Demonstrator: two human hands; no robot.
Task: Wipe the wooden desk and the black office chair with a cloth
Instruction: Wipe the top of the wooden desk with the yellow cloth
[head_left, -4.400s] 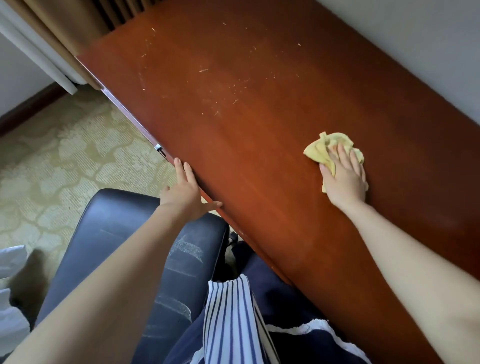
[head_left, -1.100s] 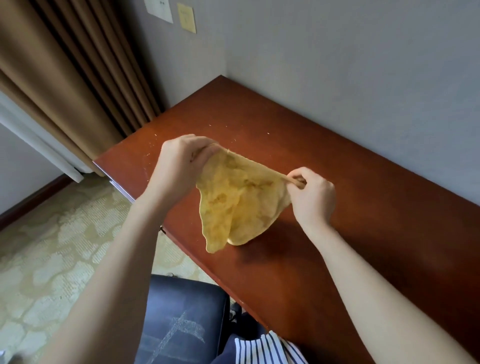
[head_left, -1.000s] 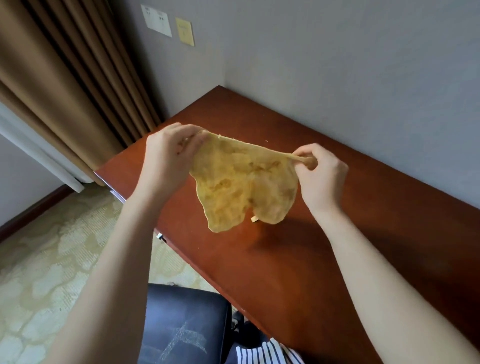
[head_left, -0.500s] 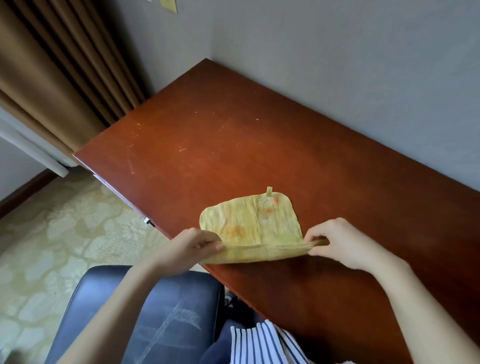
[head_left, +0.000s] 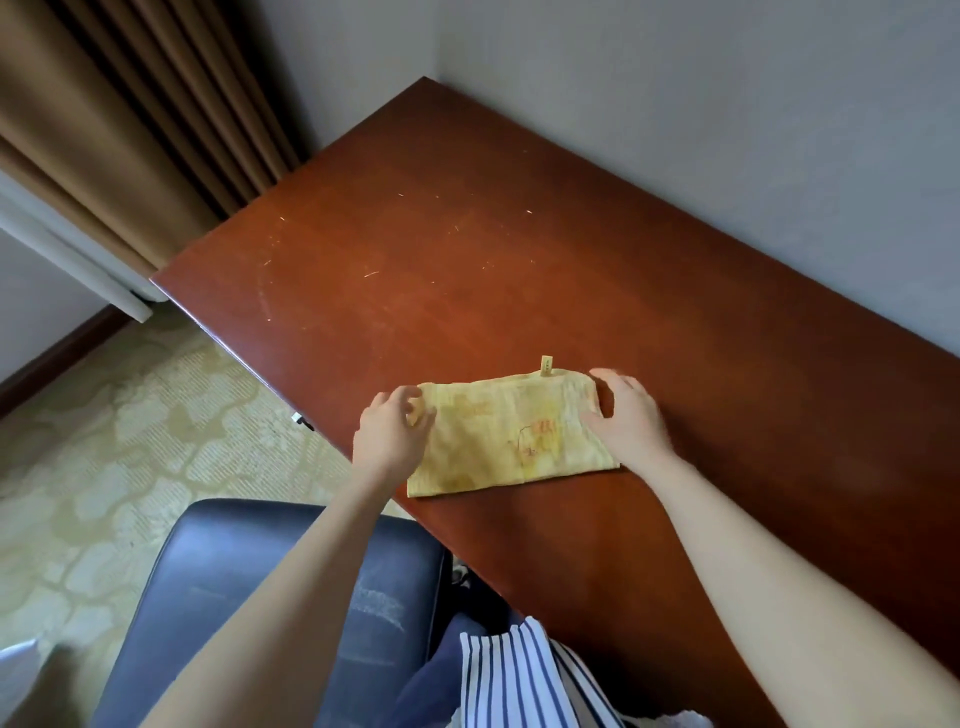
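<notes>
A yellow cloth (head_left: 498, 436), folded in half into a flat rectangle, lies on the reddish wooden desk (head_left: 467, 260) close to its front edge. A small tag sticks out of the cloth's far edge. My left hand (head_left: 389, 441) is at the cloth's left end, thumb and fingers curled and pinching its corner. My right hand (head_left: 628, 421) rests on the right end with its fingers spread flat. Pale specks and scratches dot the desk's far left part. The black office chair (head_left: 218, 597) stands below the desk edge, under my left forearm, its seat showing pale scuffs.
Brown curtains (head_left: 130, 104) hang at the desk's left end. A grey wall (head_left: 727, 104) runs along the desk's back edge. Patterned beige carpet (head_left: 104, 441) covers the floor to the left. My striped clothing (head_left: 519, 680) shows at the bottom.
The cloth was held spread in the air, then laid on the desk. Both hands folded its near edge over to the far edge. My right hand has flattened on it.
</notes>
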